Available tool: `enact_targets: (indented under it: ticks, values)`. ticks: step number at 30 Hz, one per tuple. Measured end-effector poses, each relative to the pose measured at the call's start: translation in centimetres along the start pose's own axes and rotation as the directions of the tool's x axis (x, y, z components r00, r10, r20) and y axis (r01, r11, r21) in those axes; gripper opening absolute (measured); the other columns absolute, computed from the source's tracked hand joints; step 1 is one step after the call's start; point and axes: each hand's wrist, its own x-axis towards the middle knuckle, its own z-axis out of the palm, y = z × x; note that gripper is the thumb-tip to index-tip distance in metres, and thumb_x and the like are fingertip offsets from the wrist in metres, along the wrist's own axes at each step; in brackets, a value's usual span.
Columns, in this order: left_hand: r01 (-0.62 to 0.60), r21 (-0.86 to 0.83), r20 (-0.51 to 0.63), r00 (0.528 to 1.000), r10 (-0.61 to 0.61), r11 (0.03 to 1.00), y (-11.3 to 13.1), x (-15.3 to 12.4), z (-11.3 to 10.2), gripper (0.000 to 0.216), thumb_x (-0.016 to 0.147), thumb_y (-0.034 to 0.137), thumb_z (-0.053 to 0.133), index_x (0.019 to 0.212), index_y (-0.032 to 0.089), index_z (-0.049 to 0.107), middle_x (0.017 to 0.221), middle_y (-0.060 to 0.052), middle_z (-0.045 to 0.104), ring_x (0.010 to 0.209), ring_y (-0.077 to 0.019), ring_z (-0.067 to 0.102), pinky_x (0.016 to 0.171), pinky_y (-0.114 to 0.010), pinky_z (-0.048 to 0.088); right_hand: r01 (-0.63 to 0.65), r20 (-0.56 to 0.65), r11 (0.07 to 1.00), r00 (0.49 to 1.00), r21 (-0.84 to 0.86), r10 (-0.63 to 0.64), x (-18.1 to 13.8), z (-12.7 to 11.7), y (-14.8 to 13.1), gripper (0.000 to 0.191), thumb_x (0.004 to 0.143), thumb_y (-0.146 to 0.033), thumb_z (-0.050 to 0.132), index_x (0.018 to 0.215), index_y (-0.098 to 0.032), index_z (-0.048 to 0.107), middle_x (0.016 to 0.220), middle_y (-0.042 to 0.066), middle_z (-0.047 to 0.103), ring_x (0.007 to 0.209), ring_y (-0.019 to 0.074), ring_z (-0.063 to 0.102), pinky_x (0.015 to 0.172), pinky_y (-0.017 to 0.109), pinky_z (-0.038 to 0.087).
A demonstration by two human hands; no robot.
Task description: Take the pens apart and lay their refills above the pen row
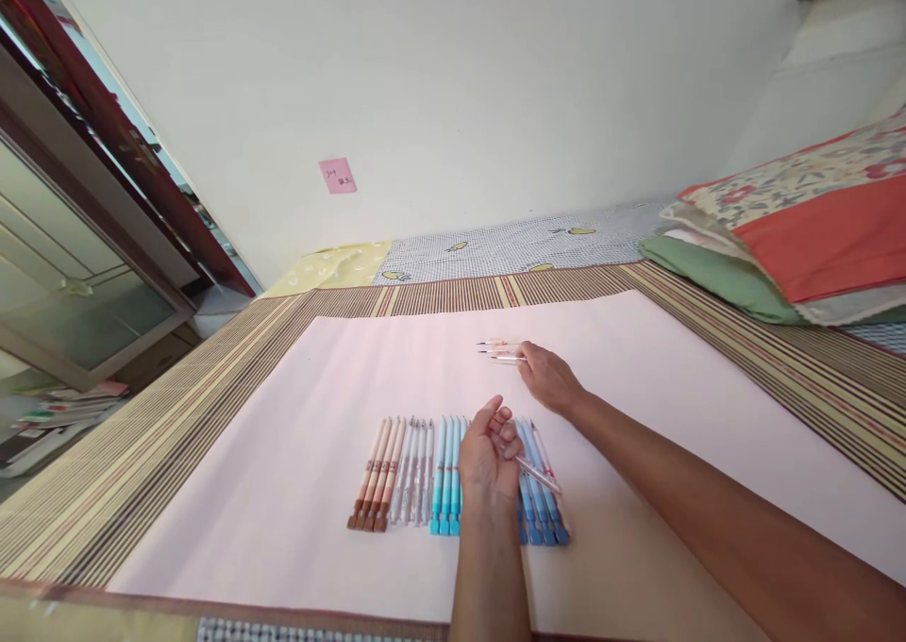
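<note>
On pale sheet [233,491], blue pens [445,481], partly hidden

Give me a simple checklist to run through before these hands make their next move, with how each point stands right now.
1. Left hand has hold of its clear pen: ok.
2. Right hand grips the slim pens at its fingertips, rather than just touching them: cannot tell.
3. Brown pens lie side by side, brown ends toward the person: ok.
4. Turquoise pens can all be counted: cannot tell; the left hand and forearm may hide some.
5. Blue pens are in full view: not ok; the clear pen crosses in front of them.
6. Pale sheet lies under the pen row: ok.
</note>
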Motion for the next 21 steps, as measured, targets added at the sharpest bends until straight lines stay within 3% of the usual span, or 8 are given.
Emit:
enact_targets:
  ticks: [7,15,21]
  values:
    - [0.013,-0.015,-0.009,1.0,-0.013,1.0,0.1,-0.1,0.1,0.004,0.079,0.011,0.065,0.082,0.01,0.064,0.065,-0.001,0.057,0.041,-0.0032,0.037,0.034,-0.014,0.019,0.057,0.003,0.997,0.998,-0.057,-0.057,-0.2,0.0,-0.5,0.014,0.094,-0.019,0.051,0.089,-0.019,0.064,0.102,0.009,0.064,0.096,0.0225,0.058,0.082,0.032,0.035]
    - [0.013,0.002,-0.011,1.0,-0.013,1.0,0.0,-0.1,0.1,0.005,0.079,0.011,0.065,0.084,0.011,0.064,0.065,-0.001,0.057,0.042,-0.0033,0.036,0.034,-0.013,0.019,0.02,-0.08,1.0,0.997,-0.018,-0.021,0.4,0.6,-0.5,0.013,0.089,-0.017,0.057,0.099,-0.018,0.066,0.107,0.01,0.065,0.102,0.0247,0.057,0.085,0.035,0.034]
    - [0.013,-0.001,-0.004,1.0,-0.013,1.0,-0.1,-0.1,0.2,0.008,0.075,0.012,0.07,0.081,0.01,0.064,0.065,-0.001,0.057,0.042,-0.0029,0.036,0.035,-0.014,0.019,-0.08,-0.148,0.997,0.986,0.02,0.082,-0.4,-0.6,1.7,0.014,0.084,-0.014,0.055,0.094,-0.018,0.063,0.101,0.009,0.067,0.096,0.0239,0.06,0.083,0.034,0.038]
